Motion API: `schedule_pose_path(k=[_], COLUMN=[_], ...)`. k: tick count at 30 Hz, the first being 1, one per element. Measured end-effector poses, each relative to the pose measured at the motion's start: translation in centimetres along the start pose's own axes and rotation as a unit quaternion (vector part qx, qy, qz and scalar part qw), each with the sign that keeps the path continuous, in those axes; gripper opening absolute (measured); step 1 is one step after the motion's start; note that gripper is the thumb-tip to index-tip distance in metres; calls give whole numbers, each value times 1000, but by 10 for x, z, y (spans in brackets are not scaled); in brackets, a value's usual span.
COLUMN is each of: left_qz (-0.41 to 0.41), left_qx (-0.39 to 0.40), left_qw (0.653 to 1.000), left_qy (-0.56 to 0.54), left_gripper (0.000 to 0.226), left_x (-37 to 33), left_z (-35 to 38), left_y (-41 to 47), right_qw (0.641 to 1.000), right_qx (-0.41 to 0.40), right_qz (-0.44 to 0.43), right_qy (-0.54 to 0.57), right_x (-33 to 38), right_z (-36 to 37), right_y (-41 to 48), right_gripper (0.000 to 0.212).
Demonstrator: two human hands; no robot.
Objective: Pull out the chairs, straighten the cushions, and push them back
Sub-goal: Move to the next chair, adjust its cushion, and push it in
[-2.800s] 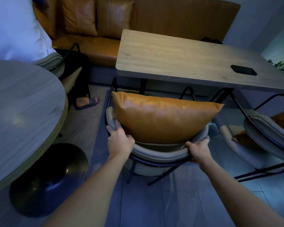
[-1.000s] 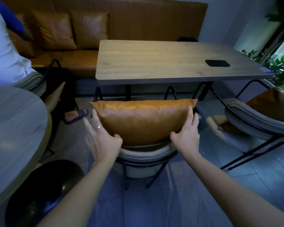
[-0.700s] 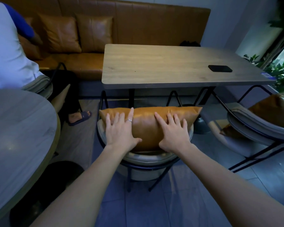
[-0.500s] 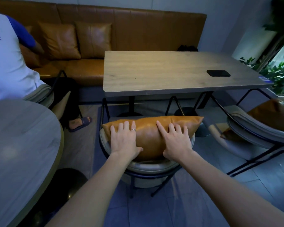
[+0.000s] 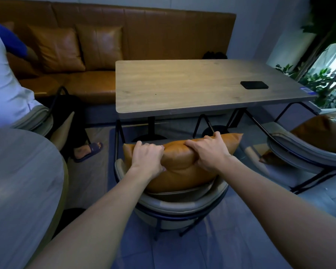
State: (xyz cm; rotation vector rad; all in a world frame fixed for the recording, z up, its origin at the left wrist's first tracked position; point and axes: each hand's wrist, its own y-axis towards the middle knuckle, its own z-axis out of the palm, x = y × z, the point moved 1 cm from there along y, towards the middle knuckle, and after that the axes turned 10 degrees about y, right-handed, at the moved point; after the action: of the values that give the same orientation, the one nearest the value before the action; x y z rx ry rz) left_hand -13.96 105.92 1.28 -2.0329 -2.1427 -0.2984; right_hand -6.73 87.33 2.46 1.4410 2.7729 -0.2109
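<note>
- Two hands clamp the top edge of the tan cushion (image 5: 182,167): left hand (image 5: 147,159) near its left end, right hand (image 5: 208,152) toward its right, fingers curled over the far side and thumbs on the near face.
- Each grip is pinching the cushion's upper seam; the leather bunches between the two hands.
- Cushion stands on edge on the seat of the grey chair (image 5: 175,206), leaning against the curved backrest, its right corner reaching past the right hand.
- Chair sits clear of the rectangular desk (image 5: 192,88); the desk's near edge lies beyond the cushion's top, with an open band of floor (image 5: 231,239) and the desk's black legs visible between them.
- Floor on the near side of the chair is open tile.
- Left of the chair, a round desk (image 5: 17,181) crowds the passage, its rim near the left forearm.
- Right of the chair, a second chair (image 5: 303,154) with its own tan cushion stands apart, a strip of floor between the two.
- Black flat device (image 5: 254,85) lies near the rectangular desk's right end.
- Seated person's white shirt (image 5: 6,84) shows at far left, before the brown sofa (image 5: 124,35).
</note>
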Motion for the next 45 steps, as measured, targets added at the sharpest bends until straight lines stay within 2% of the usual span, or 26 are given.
schedule_pose_path(k=[2,4,7,10,12,15,17,19,21,22,24,25,28,30,31,34,45], left_qz=[2,4,11,23,31,2,-82,-234,-374,-413,-434,-428,-389,-379,-379,-384,-377], left_qx=[0,16,63,64,37,-28,-91,-136,-101,-58,46,98,211,218,213,201,185], left_qw=[1000,1000,997,996,992,980,968,928,868,844,812,793,742,733,735,748,757], left_qy=[-12,-26,-39,-60,-119,-197,-218,-256,-311,-337,-389,-423,-503,-521,-520,-503,-500], left_gripper=[54,57,80,98,97,104,106,106,107,106,101,99,108,119,120,117,117], left_x=[2,5,5,11,20,30,31,31,34,34,31,27,12,4,1,-4,-19], left_z=[-5,-5,4,12,13,12,16,26,39,47,62,70,84,87,88,89,84], left_y=[5,8,6,2,-4,-20,-35,-52,-65,-70,-74,-75,-80,-80,-79,-76,-81], right_qw=[1000,999,997,990,985,964,919,862,803,758,646,607,565,536,526,534,568], right_qx=[14,32,59,65,28,-94,-163,-192,-209,-219,-223,-212,-129,-67,-49,-43,-38], right_qz=[-9,-7,10,35,55,130,225,311,371,408,484,507,533,553,556,551,556], right_qy=[-14,-6,40,117,159,213,280,351,417,460,546,574,616,635,641,640,606], right_x=[-6,-6,0,2,-2,-8,-9,-8,-10,-11,-14,-14,-3,7,11,9,-7], right_z=[-10,-11,2,5,4,17,27,34,38,41,51,59,86,102,108,122,126], right_y=[2,2,0,0,-6,-25,-40,-47,-48,-48,-51,-54,-62,-66,-67,-67,-74], right_gripper=[64,68,72,80,90,103,112,118,118,116,108,104,93,91,89,77,78])
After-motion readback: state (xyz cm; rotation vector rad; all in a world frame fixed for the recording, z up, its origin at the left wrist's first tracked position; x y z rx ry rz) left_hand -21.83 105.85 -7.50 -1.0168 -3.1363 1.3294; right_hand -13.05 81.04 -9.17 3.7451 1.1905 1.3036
